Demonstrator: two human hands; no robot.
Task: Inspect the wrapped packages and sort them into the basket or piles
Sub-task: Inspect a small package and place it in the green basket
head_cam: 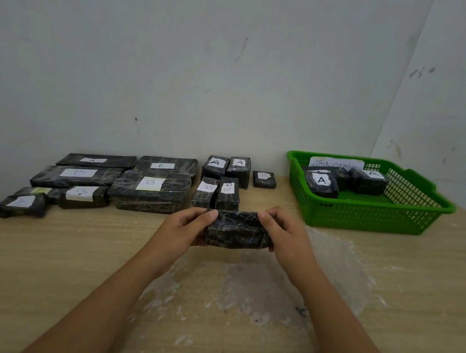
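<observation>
We hold one dark wrapped package (237, 229) just above the desk (60, 256), near its middle. Our left hand (187, 225) has its grip closed round the package's left end, fingers over the top and thumb beneath; our right hand (283, 233) has its grip closed round the right end in the same way. No label shows on the face turned toward us.

The desk is pale wood-grain laminate. Under and to the right of our hands lies a rough, whitish, scuffed patch (253, 289) on the surface, and we cannot tell whether it is film or residue.

Behind the held package, at the left, lies a pile of long flat packages (121, 177) with white labels marked A and B. Two smaller ones (48, 200) lie at the near left end. In the middle stands a cluster of small blocks (222, 179), two of them labelled A, with one more small block (264, 179) just to the right, apart from the cluster.

At the far right a green plastic basket (372, 216) sits on the desk near the corner of the room. It holds a few wrapped packages (344, 180), two labelled A, and a paper sign (336, 163) reading "ABNormal" leans at its back wall.

The walls (182, 61) are plain pale plaster with scuffs and dark marks.
</observation>
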